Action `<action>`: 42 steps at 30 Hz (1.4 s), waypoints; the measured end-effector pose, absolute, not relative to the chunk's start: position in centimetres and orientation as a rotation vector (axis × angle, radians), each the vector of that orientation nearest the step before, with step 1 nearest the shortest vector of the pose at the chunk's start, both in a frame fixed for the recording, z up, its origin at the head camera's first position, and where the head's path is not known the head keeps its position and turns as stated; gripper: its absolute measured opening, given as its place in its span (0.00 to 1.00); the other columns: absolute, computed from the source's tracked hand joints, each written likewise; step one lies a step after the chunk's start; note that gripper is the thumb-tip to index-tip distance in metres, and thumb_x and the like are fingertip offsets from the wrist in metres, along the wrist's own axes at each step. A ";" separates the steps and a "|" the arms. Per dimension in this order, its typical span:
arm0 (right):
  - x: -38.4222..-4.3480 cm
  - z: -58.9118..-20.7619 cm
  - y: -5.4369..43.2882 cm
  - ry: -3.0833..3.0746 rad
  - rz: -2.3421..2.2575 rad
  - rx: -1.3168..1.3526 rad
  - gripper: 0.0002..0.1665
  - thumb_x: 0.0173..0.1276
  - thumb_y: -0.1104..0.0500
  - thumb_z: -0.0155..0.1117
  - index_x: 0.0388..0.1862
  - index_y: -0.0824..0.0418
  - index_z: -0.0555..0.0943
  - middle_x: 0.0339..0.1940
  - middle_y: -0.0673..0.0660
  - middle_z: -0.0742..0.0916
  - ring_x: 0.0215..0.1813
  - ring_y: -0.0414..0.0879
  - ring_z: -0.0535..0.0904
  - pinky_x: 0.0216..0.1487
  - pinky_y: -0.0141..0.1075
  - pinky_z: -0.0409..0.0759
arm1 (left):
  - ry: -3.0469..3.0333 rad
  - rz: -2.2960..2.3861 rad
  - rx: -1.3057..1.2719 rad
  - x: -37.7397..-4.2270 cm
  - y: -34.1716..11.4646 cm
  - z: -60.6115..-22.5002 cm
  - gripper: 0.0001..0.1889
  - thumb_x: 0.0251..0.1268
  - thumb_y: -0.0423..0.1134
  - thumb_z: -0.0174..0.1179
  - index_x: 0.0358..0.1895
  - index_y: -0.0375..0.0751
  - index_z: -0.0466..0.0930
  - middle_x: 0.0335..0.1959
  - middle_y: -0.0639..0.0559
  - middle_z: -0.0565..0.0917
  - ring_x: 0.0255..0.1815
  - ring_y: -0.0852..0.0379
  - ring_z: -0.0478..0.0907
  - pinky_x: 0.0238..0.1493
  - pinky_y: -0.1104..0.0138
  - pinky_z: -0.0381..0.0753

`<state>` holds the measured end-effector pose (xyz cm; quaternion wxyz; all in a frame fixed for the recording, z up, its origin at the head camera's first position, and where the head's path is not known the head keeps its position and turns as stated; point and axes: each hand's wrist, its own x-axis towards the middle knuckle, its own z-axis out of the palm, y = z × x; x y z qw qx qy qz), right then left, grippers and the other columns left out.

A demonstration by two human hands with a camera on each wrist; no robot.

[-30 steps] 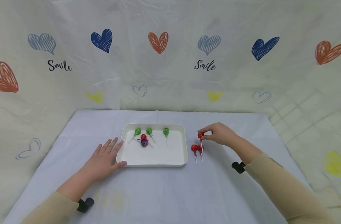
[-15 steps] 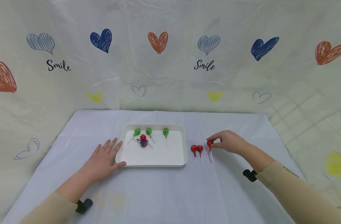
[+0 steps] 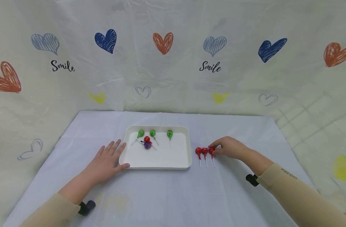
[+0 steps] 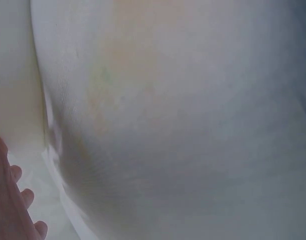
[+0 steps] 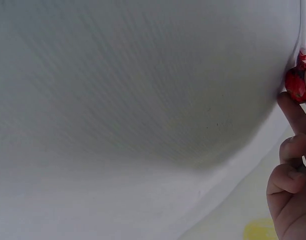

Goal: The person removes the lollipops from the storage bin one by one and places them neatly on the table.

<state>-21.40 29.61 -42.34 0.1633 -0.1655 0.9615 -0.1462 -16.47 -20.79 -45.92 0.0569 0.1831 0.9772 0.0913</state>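
Three red-wrapped lollipops lie side by side on the white cloth, right of the tray. The thumb and fingers of my right hand [image 3: 229, 148] pinch the head of the rightmost red lollipop [image 3: 211, 151]; its stick points toward me. In the right wrist view this lollipop [image 5: 296, 84] shows at the right edge, between the fingertips. Beside it lie the middle red lollipop [image 3: 205, 151] and the left red lollipop [image 3: 198, 151]. My left hand [image 3: 106, 162] rests with spread fingers at the left edge of the white tray [image 3: 161, 163], its thumb at the front corner.
Inside the tray, green lollipops [image 3: 170, 134] lie along the back, with a red lollipop [image 3: 146, 139] and a purple lollipop [image 3: 147, 145] crossed below them. A heart-patterned sheet [image 3: 173, 72] hangs behind the cloth-covered table [image 3: 173, 195].
My right hand carried its red lollipop rightward from above the other two, then brought it down beside them in a row. My left hand stays at the tray.
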 end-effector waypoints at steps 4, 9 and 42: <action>-21.5 -42.5 29.5 2.741 -0.427 -0.465 0.16 0.65 0.55 0.71 0.53 0.50 0.88 0.52 0.51 0.87 0.60 0.55 0.79 0.61 0.54 0.75 | 2.969 0.281 0.555 -16.4 -20.7 -45.9 0.51 0.64 0.72 0.52 0.81 0.45 0.47 0.81 0.41 0.47 0.79 0.36 0.42 0.74 0.38 0.39; -21.5 -42.4 29.3 2.735 -0.418 -0.461 0.17 0.65 0.54 0.71 0.53 0.50 0.87 0.52 0.51 0.87 0.60 0.54 0.79 0.61 0.54 0.76 | 2.971 0.277 0.550 -16.4 -20.7 -45.9 0.51 0.64 0.71 0.53 0.81 0.44 0.47 0.81 0.40 0.47 0.79 0.36 0.42 0.74 0.38 0.40; -22.0 -41.2 29.4 2.687 -0.369 -0.508 0.15 0.68 0.57 0.68 0.53 0.53 0.87 0.50 0.51 0.88 0.57 0.54 0.80 0.60 0.54 0.77 | 2.961 0.304 0.554 -16.1 -20.7 -45.4 0.50 0.66 0.68 0.54 0.80 0.43 0.46 0.81 0.40 0.47 0.79 0.36 0.41 0.75 0.39 0.39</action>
